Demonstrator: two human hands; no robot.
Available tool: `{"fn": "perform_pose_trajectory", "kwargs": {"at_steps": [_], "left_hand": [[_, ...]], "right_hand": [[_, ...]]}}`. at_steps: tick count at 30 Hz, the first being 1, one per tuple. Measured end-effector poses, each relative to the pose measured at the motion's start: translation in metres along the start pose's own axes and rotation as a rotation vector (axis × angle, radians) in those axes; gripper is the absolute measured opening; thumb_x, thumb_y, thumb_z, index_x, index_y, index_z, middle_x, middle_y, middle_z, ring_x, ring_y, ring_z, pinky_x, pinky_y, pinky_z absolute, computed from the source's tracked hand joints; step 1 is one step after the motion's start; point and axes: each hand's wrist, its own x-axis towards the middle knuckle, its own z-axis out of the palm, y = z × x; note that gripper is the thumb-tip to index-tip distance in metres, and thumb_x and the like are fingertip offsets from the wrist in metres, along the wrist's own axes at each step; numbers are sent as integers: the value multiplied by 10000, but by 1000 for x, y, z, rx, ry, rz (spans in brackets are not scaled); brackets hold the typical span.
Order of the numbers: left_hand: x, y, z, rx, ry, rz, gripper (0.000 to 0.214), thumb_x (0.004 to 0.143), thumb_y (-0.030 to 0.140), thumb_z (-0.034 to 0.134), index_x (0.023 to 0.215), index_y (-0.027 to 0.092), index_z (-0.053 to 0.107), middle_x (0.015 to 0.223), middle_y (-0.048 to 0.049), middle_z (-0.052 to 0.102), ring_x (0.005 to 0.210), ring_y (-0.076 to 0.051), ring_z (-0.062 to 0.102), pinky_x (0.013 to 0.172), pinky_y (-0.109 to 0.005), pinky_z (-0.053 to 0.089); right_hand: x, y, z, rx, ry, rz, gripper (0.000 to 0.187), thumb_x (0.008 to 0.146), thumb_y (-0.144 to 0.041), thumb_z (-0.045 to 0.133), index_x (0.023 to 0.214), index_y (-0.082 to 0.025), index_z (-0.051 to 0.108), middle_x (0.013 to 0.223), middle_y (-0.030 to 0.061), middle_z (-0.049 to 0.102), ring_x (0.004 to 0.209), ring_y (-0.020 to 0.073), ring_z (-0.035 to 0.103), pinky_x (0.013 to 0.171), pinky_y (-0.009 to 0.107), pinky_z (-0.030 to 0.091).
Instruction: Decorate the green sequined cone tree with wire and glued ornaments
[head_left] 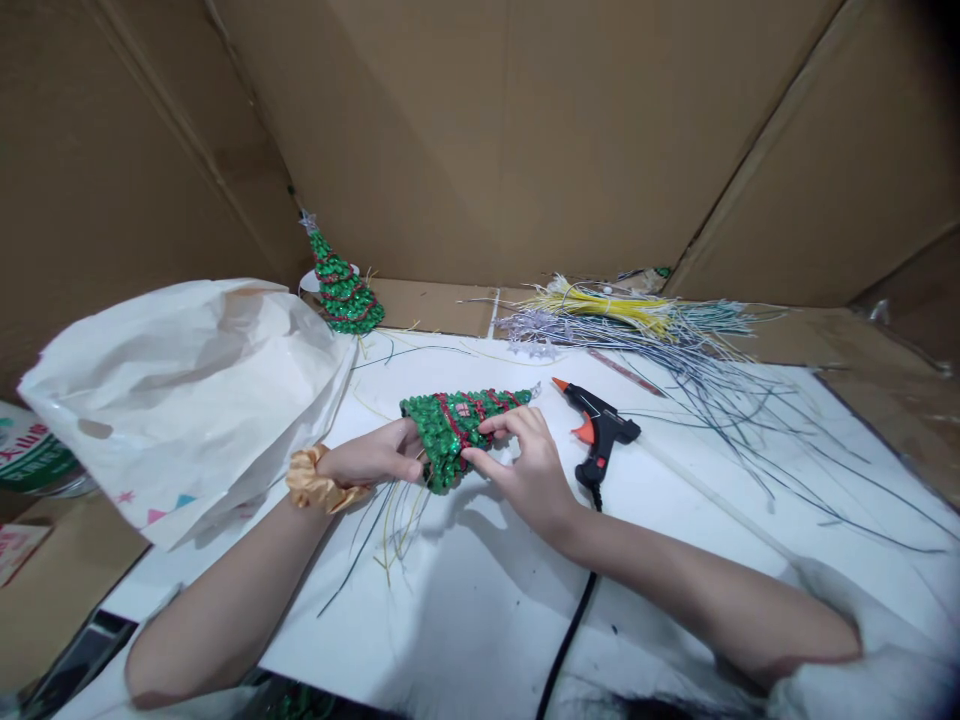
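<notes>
A small green Christmas tree with red garland and a silvery star tip lies on its side between my hands, its tip pointing right. My left hand grips it at the wide base, with some of the fingers hidden inside or behind it. On the tree's front, the thumb and fingers of my right hand pinch at the red garland; anything small between them cannot be made out. Thin yellow and dark wires trail below the base. Just right of the tree lies a black and orange glue gun.
A second green tree stands at the back left, beside a white plastic bag. Bundles of yellow and dark wire stems spread across the back right. The glue gun's black cord runs to the front edge. Cardboard walls enclose the white table.
</notes>
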Motion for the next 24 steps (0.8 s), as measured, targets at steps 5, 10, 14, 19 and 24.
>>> {"fn": "perform_pose_trajectory", "kwargs": {"at_steps": [5, 10, 14, 19, 24], "left_hand": [[3, -4, 5, 41, 49, 41, 688, 548, 414, 798, 1140, 164, 553, 1052, -115, 623, 986, -260, 586, 855, -353, 443], [4, -3, 8, 64, 71, 57, 676, 539, 413, 801, 1125, 168, 571, 1101, -113, 606, 1038, -261, 562, 858, -325, 440], [4, -3, 10, 69, 52, 63, 686, 553, 425, 790, 1150, 175, 561, 1102, -108, 606, 1055, -270, 550, 862, -338, 440], [5, -5, 10, 62, 54, 73, 713, 563, 443, 780, 1177, 170, 542, 1098, -107, 611, 1076, -279, 536, 886, -354, 429], [7, -9, 8, 91, 45, 106, 760, 554, 468, 779, 1195, 149, 525, 1188, -120, 575, 1111, -297, 508, 915, -382, 408]], "right_hand": [[-3, -5, 4, 47, 26, 87, 181, 699, -262, 700, 803, -222, 557, 785, 17, 540, 786, 192, 498, 737, 357, 424], [-3, -7, 6, 114, 51, 161, 174, 691, -234, 689, 786, -215, 545, 806, 24, 553, 759, 178, 500, 712, 346, 439], [-3, -7, 6, 141, 47, 179, 168, 693, -229, 677, 793, -207, 544, 814, 26, 551, 766, 177, 502, 724, 347, 439], [-3, -7, 6, 148, 43, 182, 156, 694, -221, 667, 791, -203, 546, 796, 21, 541, 754, 171, 499, 719, 340, 437], [-3, -8, 5, 129, 46, 179, 159, 690, -194, 668, 788, -198, 543, 779, 10, 536, 749, 161, 497, 709, 321, 434]]}}
